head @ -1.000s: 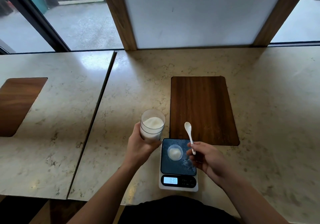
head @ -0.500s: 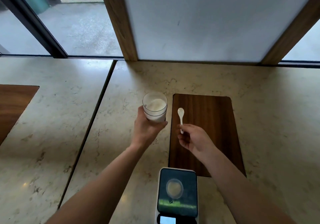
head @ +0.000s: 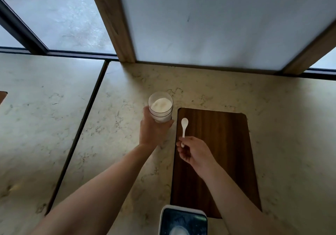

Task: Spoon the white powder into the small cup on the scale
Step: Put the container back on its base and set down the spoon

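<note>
My left hand [head: 152, 131] grips a clear glass [head: 160, 107] that holds white powder, far out over the marble counter. Just to its right, my right hand [head: 194, 153] pinches the handle of a small white spoon [head: 184, 126], whose empty bowl points away from me above the wooden inlay. The scale [head: 182, 220] lies at the bottom edge of the view, well behind both hands. Only the rim of the small cup [head: 179, 230] on it shows, cut off by the frame.
A dark wooden inlay [head: 223, 153] is set into the marble counter [head: 127, 96] right of the glass. A dark seam [head: 85, 114] separates the neighbouring counter slab on the left. A white panel with wooden posts [head: 112, 22] stands at the counter's far edge.
Both hands have moved away from the scale toward the far side of the counter, carrying the glass and the spoon. The view tilted up, so the scale dropped to the bottom edge.
</note>
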